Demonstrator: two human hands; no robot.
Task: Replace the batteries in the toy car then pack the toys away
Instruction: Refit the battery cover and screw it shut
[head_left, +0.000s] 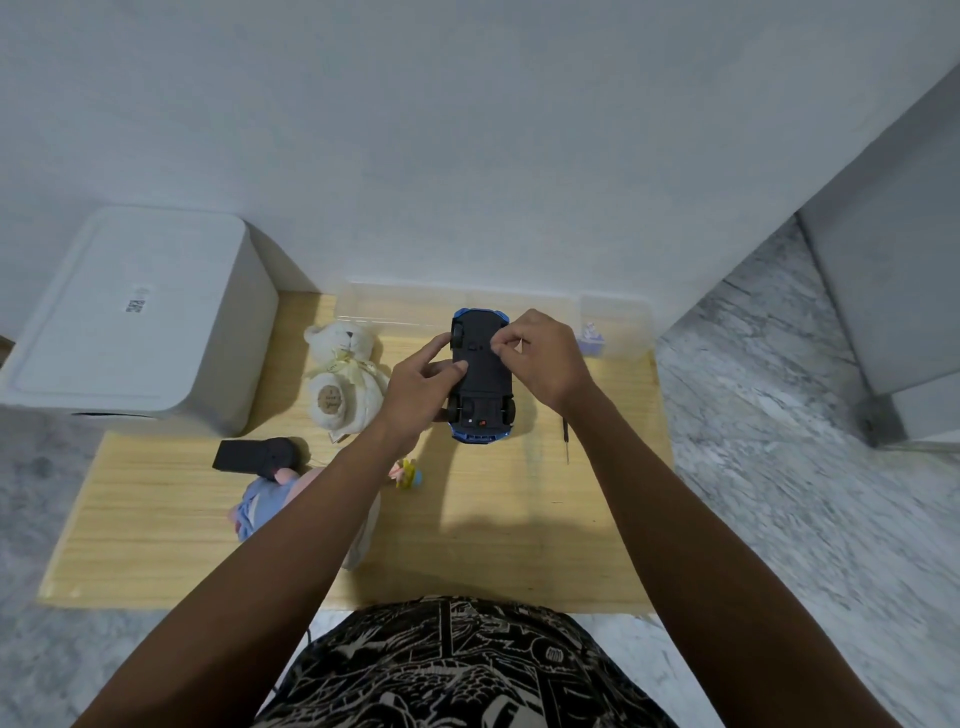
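Toy car (482, 374) upside down, gripped by both hands, before clear box (395, 306) with nothing visible inside.

Toy cars: one, blue (482, 374)
Teddy bears: one, white (344, 378)
Soft toys in blue and pink: one (265, 499)
Black remote controls: one (257, 456)
Clear plastic boxes: two (395, 306) (618, 325)
Screwdrivers: one (566, 440)
Small yellow toys: one (408, 473)
White boxes: one (140, 317)
Hands: two (415, 395) (543, 356)

toy car (482, 375) upturned | left hand (415, 387) grips | right hand (540, 358) pinches underside
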